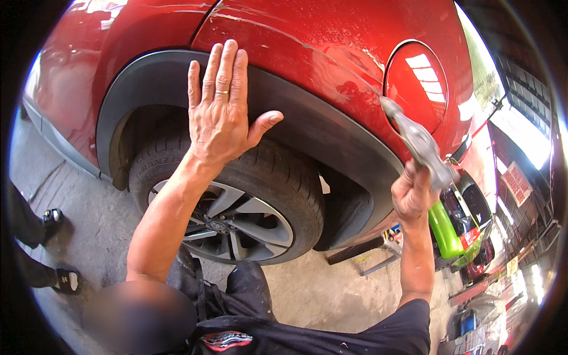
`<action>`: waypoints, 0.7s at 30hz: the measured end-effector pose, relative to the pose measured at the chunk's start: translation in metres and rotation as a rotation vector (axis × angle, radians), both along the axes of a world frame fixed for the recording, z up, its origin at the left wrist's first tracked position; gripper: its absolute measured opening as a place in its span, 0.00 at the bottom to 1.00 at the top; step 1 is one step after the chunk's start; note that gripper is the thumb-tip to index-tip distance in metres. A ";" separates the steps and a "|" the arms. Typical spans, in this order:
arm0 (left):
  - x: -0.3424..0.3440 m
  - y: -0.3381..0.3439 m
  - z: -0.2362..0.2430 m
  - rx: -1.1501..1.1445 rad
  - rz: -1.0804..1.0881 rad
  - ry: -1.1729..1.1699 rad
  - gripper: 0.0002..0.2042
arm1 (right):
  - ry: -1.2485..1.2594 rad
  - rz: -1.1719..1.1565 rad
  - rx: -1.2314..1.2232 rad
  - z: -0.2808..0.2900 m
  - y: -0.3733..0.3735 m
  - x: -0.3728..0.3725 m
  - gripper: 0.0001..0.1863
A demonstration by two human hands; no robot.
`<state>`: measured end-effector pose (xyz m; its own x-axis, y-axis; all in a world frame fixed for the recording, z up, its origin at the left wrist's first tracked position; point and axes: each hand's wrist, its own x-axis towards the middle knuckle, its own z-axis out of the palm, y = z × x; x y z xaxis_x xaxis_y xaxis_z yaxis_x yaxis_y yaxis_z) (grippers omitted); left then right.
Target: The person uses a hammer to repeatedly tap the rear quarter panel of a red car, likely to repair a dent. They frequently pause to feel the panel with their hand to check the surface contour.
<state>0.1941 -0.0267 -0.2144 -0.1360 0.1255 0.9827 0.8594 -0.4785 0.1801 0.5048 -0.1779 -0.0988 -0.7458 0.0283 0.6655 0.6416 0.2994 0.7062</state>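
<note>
My left hand [219, 112] is raised flat in front of the black wheel arch trim [284, 94], its fingers stretched out and its thumb out to the side. The fingertips overlap the lower edge of the red car's rear panel [349, 71]; whether they touch it I cannot tell. My right hand [412, 192] is closed round a grey metal hammer [423, 142], slightly blurred. Its narrow end points up and left, close to the round fuel flap [417, 83]. Scratches and pale scuffed patches run across the panel left of the flap.
Under the arch stands the car's wheel [236, 213], with a black tyre and a silver and black rim. Someone's shoes [66, 279] and dark trouser legs are at the left on the concrete floor [331, 290]. A bright green car [447, 231] is parked at the right.
</note>
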 end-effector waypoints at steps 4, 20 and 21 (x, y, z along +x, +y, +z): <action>-0.002 -0.003 0.001 0.010 -0.046 -0.009 0.47 | -0.066 -0.086 -0.105 0.002 -0.005 -0.002 0.22; -0.001 0.000 0.000 0.020 -0.022 -0.010 0.47 | -0.062 -0.162 0.027 0.003 -0.005 -0.029 0.29; -0.001 0.000 0.001 0.021 -0.022 -0.011 0.47 | -0.083 -0.238 -0.019 0.003 -0.007 -0.031 0.33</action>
<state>0.1931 -0.0269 -0.2138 -0.1447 0.1076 0.9836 0.8466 -0.5012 0.1793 0.4741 -0.1848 -0.0962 -0.7686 0.2213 0.6002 0.6358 0.1603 0.7550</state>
